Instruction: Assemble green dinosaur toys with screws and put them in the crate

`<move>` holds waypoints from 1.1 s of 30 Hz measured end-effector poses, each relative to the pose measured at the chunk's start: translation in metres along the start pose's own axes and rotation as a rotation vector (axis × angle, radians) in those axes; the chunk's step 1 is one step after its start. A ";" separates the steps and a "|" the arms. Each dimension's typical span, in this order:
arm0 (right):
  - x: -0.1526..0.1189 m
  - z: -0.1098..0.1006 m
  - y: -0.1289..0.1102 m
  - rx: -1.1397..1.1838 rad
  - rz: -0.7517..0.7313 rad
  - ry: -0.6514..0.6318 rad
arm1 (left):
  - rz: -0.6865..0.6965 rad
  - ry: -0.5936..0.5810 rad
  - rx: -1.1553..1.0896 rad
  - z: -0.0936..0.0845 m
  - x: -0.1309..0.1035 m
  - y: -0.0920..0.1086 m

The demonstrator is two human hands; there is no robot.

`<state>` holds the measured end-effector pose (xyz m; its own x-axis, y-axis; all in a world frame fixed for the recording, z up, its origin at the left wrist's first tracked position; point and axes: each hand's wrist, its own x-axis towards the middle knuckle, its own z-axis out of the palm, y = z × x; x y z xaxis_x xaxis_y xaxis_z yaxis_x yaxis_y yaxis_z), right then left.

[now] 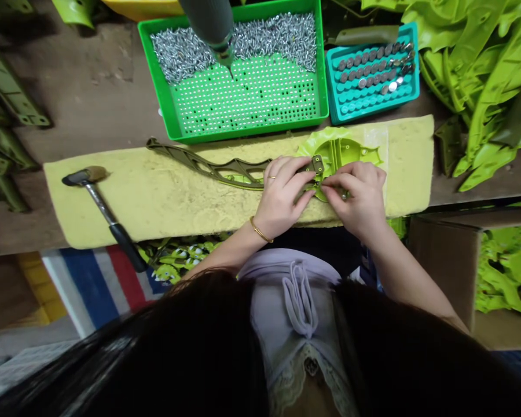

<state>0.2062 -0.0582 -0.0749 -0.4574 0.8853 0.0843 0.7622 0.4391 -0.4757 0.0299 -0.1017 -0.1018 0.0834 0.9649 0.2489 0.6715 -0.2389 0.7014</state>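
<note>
A brown table [125,124] is running across the view, and a long yellow pad [191,214] is lying along its near edge. At the right, below the tabletop, a cardboard box [445,260] is holding a pile of lime-green parts [507,266]. Beyond the pad, a bright green tray [238,130] is holding silver screws [278,37], which are heaping along its far side and leaving its dotted, perforated floor showing nearer. A dark power driver [208,26] is hanging over this tray, tip down. Just beside it, a smaller teal tray [373,104] is holding small round metal pieces [364,58] in rows, mostly towards its far side.

On the pad, a hammer [108,217] is lying at the left, its handle extending past the near edge. A curved olive part [217,168] is stretching rightwards, its right end resting over a rounded lime-green part [338,150].

The left hand [280,197] is reaching in palm down, its fingers bending over the olive part's right end and pressing on it. The right hand [362,194] is angling inwards, thumb and forefinger pinching closely at that end; what is sitting between them is too small to tell.
</note>
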 end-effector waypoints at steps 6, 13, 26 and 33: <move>-0.001 -0.008 0.001 -0.092 -0.051 -0.060 | -0.009 -0.034 -0.006 -0.001 -0.002 0.002; -0.006 -0.027 0.003 0.450 0.099 -0.123 | -0.063 -0.074 -0.039 0.004 0.002 0.018; -0.031 0.008 0.012 0.333 0.080 0.266 | -0.060 0.033 0.064 0.011 0.015 0.013; -0.031 0.013 0.021 -0.045 -0.214 0.280 | -0.054 -0.002 0.097 0.010 0.014 0.012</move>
<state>0.2304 -0.0787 -0.0994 -0.4703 0.7776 0.4173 0.6850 0.6198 -0.3829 0.0468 -0.0897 -0.0964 0.0465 0.9763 0.2112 0.7430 -0.1751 0.6460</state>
